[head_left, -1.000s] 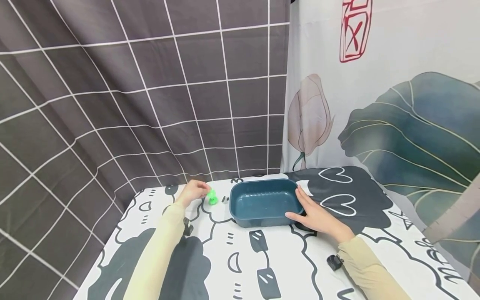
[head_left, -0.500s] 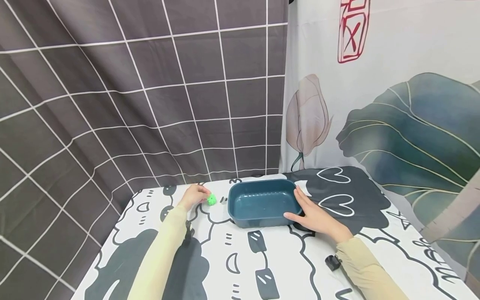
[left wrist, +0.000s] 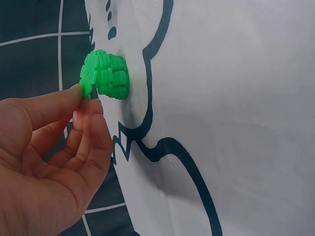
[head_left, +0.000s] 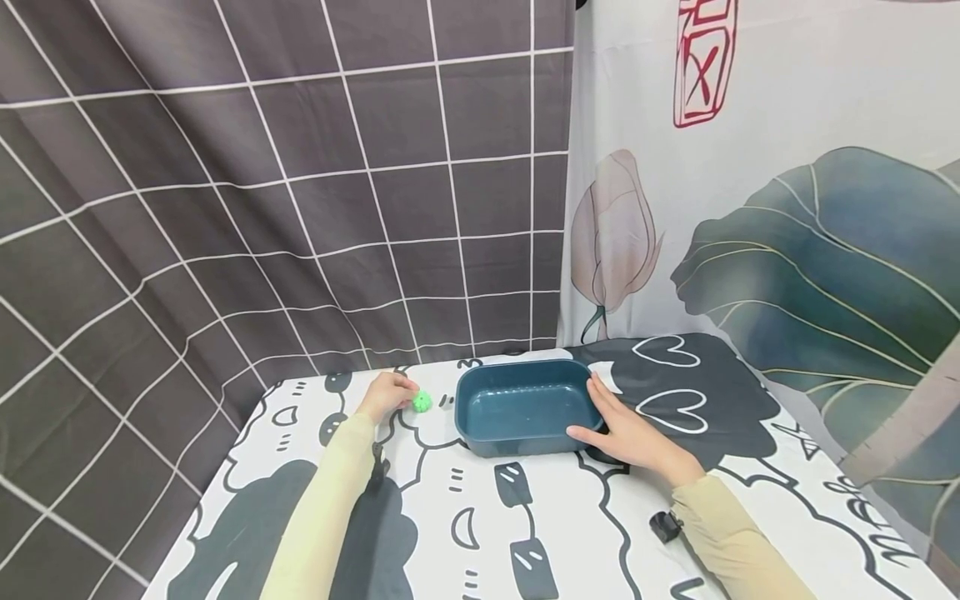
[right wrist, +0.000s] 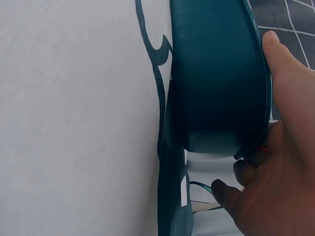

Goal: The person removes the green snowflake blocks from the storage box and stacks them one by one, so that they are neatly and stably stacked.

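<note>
My left hand [head_left: 387, 393] pinches a bright green, flower-shaped plastic piece [left wrist: 89, 73] at its edge, between thumb and forefinger. In the left wrist view that piece is tilted against a short stack of similar green pieces [left wrist: 115, 78] on the cloth. Whether the stacked pieces are joined, I cannot tell. To the right stands a dark teal rectangular plastic tub [head_left: 517, 447] with nothing visible inside. Against its right end rests my right hand [head_left: 630, 429], its fingers stretched along the end wall and the thumb at the front rim. The fingertips are partly hidden in the right wrist view.
A white cloth with black cartoon drawings [head_left: 435, 533] covers the table. Behind it hangs a dark grey curtain [head_left: 360, 208] with white grid lines. A floral curtain [head_left: 810, 250] hangs at the right. The tub lies close to the table's back edge.
My left hand has come down slightly, and the green pieces now show as one smaller clump instead of a taller shape. My right hand keeps its place on the tub.
</note>
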`<state>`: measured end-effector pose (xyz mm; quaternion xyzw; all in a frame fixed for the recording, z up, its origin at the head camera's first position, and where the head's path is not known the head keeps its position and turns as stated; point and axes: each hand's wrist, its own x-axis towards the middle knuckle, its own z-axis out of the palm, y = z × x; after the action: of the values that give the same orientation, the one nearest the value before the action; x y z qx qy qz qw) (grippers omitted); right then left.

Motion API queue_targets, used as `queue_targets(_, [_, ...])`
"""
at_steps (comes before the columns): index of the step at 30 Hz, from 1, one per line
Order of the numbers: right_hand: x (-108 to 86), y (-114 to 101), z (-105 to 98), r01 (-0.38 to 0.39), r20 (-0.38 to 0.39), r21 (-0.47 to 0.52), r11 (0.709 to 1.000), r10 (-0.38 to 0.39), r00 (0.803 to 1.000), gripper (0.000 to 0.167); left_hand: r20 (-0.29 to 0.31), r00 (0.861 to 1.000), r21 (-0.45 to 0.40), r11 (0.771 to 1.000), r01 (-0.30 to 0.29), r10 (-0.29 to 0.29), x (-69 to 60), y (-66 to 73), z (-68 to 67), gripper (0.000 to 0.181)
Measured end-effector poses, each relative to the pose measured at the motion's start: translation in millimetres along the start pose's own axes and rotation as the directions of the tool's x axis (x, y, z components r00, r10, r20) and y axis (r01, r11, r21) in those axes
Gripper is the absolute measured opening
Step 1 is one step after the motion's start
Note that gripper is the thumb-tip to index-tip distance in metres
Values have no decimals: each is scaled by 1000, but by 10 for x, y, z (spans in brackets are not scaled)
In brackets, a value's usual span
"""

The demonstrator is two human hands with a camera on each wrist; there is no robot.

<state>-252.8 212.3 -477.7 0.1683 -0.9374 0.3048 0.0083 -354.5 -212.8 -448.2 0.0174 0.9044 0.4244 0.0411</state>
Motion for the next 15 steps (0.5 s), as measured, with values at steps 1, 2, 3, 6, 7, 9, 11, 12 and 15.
queue_targets(1, [2,0,1,1,0,0,1000,-1,1000,102,-4,1000,0,1000,4,-4,1,2,-2,19])
queue_targets(2, [3,-3,0,1,0,0,1000,-1,1000,102,-6,1000,3,1000,4,-4,-1,6,-3,19])
queue_targets(3, [3,-5,0,1,0,1,1000,-1,1000,102,-8,1000,2,1000,8,-8,3,6,-5,19])
queue_targets(6, [6,-8,-3,0,1,3,1000,0,1000,102,-11,1000,1,1000,-4,4,4,8,-3,19])
queue_targets(7, [5,-9,-4,1,1,2,1000,-1,1000,102,-11,1000,-5,1000,-7,7,4,7,3,18])
queue_targets(9, [3,-11,-6,2,-2,3,1000,-2,1000,102,-8,1000,-18,1000,-20,20,6,2,17,18])
queue_targets(11, [-3,-12,-5,3,-4,1,1000,-3,1000,102,-8,1000,-29,999,-24,24,6,-4,33,18])
queue_targets(12, [-3,-16,-5,4,-4,0,1000,-4,1000,102,-10,1000,-32,999,-25,24,10,-10,42,18])
queue_targets(15, [-8,-18,0,1,-5,3,1000,-1,1000,102,-13,1000,-31,999,-17,17,25,-21,65,18])
